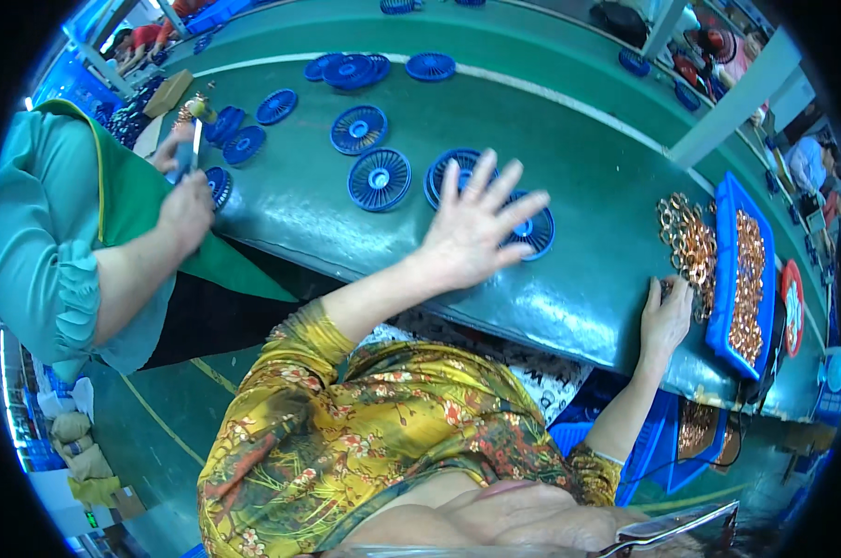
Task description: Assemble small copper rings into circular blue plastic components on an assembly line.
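My left hand lies flat with fingers spread on the green conveyor belt, covering part of a blue round fan grille and touching another grille. My right hand rests at the belt's near edge, fingertips on a heap of copper-coloured rings. Whether it grips a ring is hidden. A blue tray full of the same rings stands just right of the heap.
Several more blue grilles lie along the belt to the left and far side. A co-worker in a teal top and green apron sits at my left, hands on a tool. Blue crates stand under the belt.
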